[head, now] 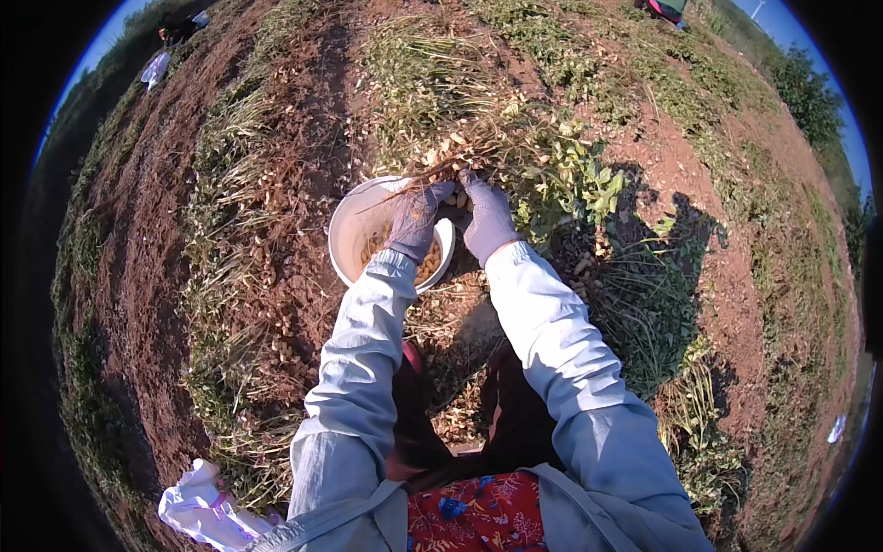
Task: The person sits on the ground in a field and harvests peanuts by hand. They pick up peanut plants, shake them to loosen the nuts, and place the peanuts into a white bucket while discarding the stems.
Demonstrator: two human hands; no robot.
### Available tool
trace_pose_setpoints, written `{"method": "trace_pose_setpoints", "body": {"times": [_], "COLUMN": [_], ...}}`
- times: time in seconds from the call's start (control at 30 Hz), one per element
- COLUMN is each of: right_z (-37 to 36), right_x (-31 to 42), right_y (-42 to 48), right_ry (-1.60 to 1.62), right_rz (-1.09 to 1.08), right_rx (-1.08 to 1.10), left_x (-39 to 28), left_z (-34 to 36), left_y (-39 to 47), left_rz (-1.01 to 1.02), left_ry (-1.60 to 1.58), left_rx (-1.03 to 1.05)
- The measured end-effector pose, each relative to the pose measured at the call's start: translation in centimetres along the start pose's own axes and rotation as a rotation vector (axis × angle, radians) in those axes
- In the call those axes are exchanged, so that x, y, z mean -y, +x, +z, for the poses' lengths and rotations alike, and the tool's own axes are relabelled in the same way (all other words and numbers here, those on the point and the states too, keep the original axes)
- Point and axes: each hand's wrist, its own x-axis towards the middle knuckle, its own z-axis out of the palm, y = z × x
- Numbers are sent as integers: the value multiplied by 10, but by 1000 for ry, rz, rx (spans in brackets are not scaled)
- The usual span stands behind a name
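Both of my hands wear greyish-purple gloves and meet over a white plastic bucket (pixel 345 231) that has peanuts in their shells (pixel 429 265) at its bottom. My left hand (pixel 417 219) is closed on the stems and roots of a pulled peanut plant (pixel 476 148), above the bucket's opening. At the bucket's right rim my right hand (pixel 488 215) has its fingers closed on peanut pods (pixel 461 199) of the same plant. Its leafy green part (pixel 586 183) spreads to the right. The fingertips are partly hidden by roots and pods.
Rows of uprooted peanut plants (pixel 238 172) lie on reddish soil at both sides. A white sack (pixel 207 507) lies at the lower left, another bag (pixel 156 70) at the upper left. Two people (pixel 181 27) are far off, one at the top left, one (pixel 663 10) at the top right.
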Motion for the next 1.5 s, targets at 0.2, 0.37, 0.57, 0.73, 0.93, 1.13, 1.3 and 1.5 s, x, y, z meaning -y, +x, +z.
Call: {"method": "trace_pose_setpoints", "body": {"times": [0.2, 0.37, 0.57, 0.73, 0.93, 1.13, 1.3, 1.5], "right_z": [9, -7, -2, -7, -5, -4, 1, -15], "right_x": [-9, -9, -9, 6, -1, -11, -18, -1], "right_y": [-2, 17, 15, 19, 15, 22, 23, 40], "right_ry": [-57, -84, -121, 22, -34, -218, -203, -7], "right_rz": [15, 15, -19, 194, 139, -35, -85, 49], "right_rx": [-140, -191, -84, 43, 153, -115, -184, -108], "left_x": [2, 8, 15, -16, -15, 7, -13, -17], "left_z": [3, 5, 9, 18, 11, 1, -9, -29], "left_y": [-3, -8, -3, -17, -13, -12, -18, -20], "left_rz": [352, 464, 50, -114, -123, 293, 506, -259], "left_ry": [678, 871, 48, 67, 268, 965, 1075, 1034], "left_rx": [-43, -25, -129, 6, -73, 93, 362, 115]}}
